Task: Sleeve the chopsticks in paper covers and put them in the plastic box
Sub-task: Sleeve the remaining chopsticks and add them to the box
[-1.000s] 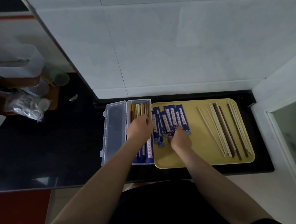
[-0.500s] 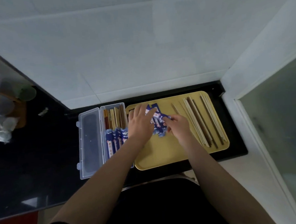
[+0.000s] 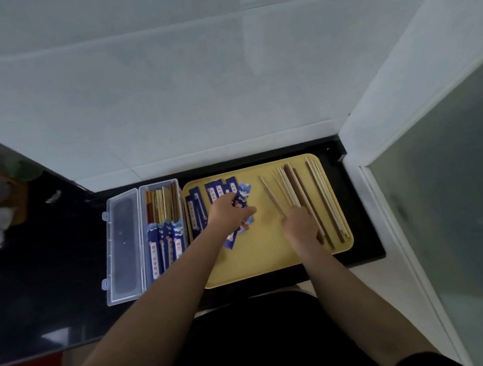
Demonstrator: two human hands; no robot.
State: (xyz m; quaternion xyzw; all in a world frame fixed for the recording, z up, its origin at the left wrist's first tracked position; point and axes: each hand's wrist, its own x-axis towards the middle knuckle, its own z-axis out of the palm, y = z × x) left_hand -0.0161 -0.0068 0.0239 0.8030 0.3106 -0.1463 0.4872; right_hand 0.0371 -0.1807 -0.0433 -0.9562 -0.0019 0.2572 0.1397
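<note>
Presently left hand (image 3: 227, 214) is gripping a blue paper cover (image 3: 242, 199) over the yellow tray (image 3: 256, 264); right hand (image 3: 301, 224) is curling onto loose chopsticks (image 3: 305, 190), grasp unclear.

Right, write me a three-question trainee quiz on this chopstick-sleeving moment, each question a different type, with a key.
1. True or false: the plastic box already holds sleeved chopsticks.
2. Multiple choice: what does the left hand hold? A) a blue paper cover B) a dark chopstick C) the box lid
3. Fill in: the bare chopsticks under the right hand lie on the ____ side of the yellow tray.

Key
1. True: blue-sleeved pairs fill the near end of the box.
2. A.
3. Right; the loose covers lie on the tray's left side.
</note>
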